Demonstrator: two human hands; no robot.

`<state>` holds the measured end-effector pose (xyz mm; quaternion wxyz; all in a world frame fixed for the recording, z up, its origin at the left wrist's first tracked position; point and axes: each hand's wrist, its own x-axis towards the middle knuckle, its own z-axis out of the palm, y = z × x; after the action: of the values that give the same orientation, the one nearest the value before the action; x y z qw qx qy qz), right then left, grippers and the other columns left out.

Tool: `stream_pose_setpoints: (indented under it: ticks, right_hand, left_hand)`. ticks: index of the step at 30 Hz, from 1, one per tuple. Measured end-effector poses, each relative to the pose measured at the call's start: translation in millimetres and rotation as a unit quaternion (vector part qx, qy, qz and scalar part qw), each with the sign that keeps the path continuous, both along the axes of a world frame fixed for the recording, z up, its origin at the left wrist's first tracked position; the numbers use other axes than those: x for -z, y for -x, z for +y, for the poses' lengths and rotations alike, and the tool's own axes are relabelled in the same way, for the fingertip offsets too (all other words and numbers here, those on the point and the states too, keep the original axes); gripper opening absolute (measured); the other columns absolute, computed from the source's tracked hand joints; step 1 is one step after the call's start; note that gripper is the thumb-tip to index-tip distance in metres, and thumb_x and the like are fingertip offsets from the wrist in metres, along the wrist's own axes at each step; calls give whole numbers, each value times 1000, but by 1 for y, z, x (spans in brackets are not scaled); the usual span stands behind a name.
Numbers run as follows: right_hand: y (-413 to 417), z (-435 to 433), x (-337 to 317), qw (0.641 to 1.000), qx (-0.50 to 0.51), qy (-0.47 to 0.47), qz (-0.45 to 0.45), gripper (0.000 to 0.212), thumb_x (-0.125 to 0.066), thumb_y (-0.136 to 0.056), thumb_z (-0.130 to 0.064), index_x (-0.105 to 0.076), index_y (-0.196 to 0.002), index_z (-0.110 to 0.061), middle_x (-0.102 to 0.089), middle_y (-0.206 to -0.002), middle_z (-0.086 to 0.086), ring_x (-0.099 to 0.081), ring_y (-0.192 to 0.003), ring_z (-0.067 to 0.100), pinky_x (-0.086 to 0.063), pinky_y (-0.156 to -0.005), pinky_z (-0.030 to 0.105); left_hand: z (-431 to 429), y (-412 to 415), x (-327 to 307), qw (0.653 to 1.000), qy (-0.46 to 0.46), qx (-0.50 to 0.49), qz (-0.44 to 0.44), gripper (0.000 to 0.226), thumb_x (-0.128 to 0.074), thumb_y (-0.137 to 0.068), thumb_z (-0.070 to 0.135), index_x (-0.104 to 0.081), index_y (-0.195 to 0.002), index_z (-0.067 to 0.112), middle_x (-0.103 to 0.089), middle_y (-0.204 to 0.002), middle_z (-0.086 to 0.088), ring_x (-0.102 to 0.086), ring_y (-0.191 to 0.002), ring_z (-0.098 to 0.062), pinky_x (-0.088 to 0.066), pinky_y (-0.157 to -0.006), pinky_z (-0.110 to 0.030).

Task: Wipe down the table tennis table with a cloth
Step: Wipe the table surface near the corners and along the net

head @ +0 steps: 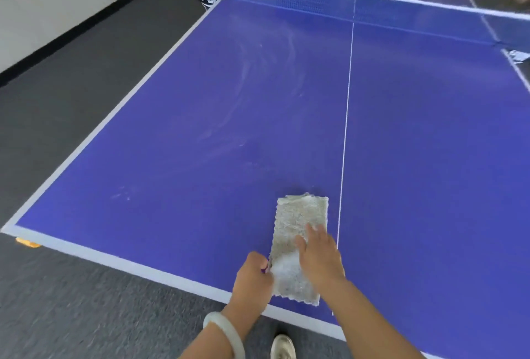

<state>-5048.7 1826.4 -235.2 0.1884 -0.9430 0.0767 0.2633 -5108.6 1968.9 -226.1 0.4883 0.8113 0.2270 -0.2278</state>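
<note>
Pressing flat, my right hand [319, 255] lies open-palmed on the folded grey cloth [299, 247], at 6 o'clock on the blue surface [200, 129], just left of its white centre line [347, 117]. My left hand [252, 281] pinches the cloth's left edge.

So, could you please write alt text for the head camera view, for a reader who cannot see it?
Two bare hands work a folded grey-beige terry cloth on a blue table tennis table near its front edge: the right hand lies flat on it, the left hand pinches its left side. Pale smears mark the surface toward the blue net.
</note>
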Motion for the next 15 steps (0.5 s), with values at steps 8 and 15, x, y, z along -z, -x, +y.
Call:
stream_pose_setpoints:
  ticks: [8,15]
  right_hand:
    - [-22,22,53,985,-59,43,-156,58,-18,-108,-34,13,-155,-22,25,-161,-8,28,-146,9,6,-123,29]
    - [7,31,85,978,-25,102,-178,61,-2,-104,-44,10,-157,-17,19,-164,-1,22,-150,12,9,-123,34]
  left_hand:
    - [122,-55,40,914,-316,198,-162,38,-54,-98,13,-53,-135,7,-46,-144,-7,-44,-133,-26,-39,-108,-36]
    - [165,-86,69,841,-385,307,-225,74,-8,-102,46,-52,-139,-1,-47,-147,-17,-42,-140,-35,-33,-116,-51]
